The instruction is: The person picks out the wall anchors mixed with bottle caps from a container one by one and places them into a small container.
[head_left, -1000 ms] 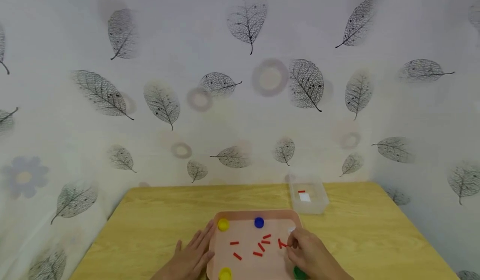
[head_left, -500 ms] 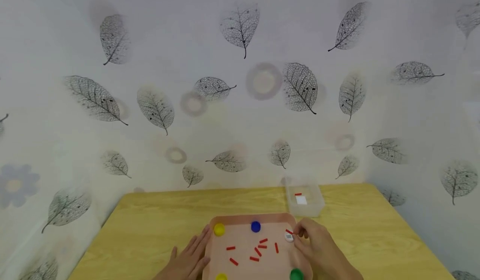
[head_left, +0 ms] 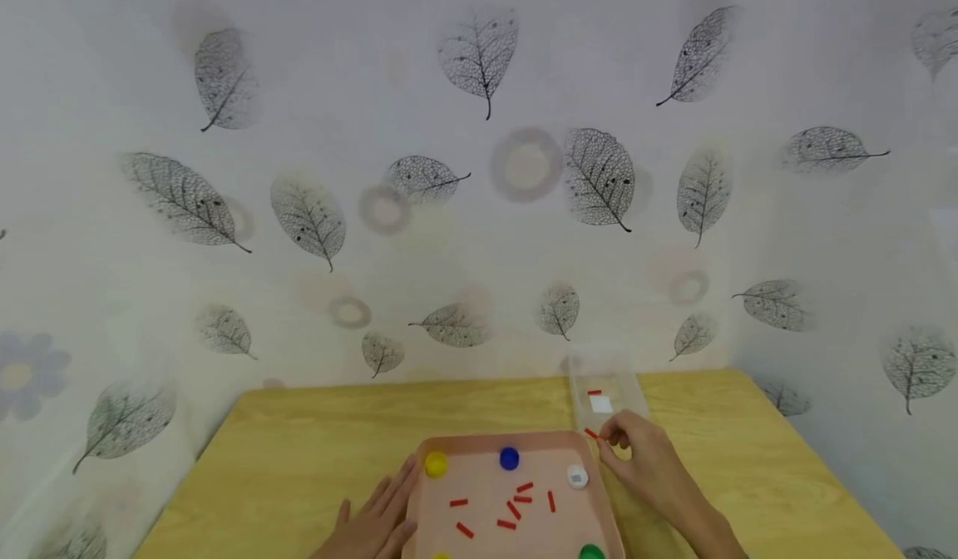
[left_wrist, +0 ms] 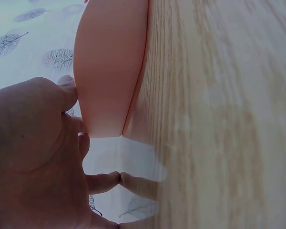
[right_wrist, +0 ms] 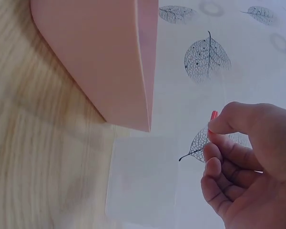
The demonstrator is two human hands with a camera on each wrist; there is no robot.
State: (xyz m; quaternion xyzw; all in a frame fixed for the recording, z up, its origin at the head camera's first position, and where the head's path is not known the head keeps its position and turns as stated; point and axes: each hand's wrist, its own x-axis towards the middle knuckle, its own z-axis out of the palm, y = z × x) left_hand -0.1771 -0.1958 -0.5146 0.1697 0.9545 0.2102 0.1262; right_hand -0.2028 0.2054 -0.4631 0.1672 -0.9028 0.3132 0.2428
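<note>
My right hand [head_left: 653, 461] pinches a short red stick [head_left: 591, 433] between thumb and forefinger, past the far right corner of the pink tray [head_left: 479, 480]. In the right wrist view the stick's red end [right_wrist: 213, 115] pokes out from the fingertips, and the other fingers curl in. My left hand [head_left: 377, 513] lies along the tray's left side with fingers extended; the left wrist view shows its thumb at the tray wall [left_wrist: 112, 71] and fingertips on the table. Several red sticks [head_left: 513, 509] are scattered on the tray floor.
A clear plastic box [head_left: 636, 397] behind the tray holds one red stick [head_left: 595, 392] and a white rectangle [head_left: 601, 404]. Round caps line the tray: yellow [head_left: 436, 464], blue [head_left: 509, 458], white [head_left: 577, 477], green [head_left: 592, 551]. A leaf-patterned wall covering [head_left: 449, 243] rises behind the table [head_left: 329, 422].
My right hand has picked one red stick up from the tray's right part and carried it up past the white cap, over the rim toward the clear box. The left hand stays at the tray.
</note>
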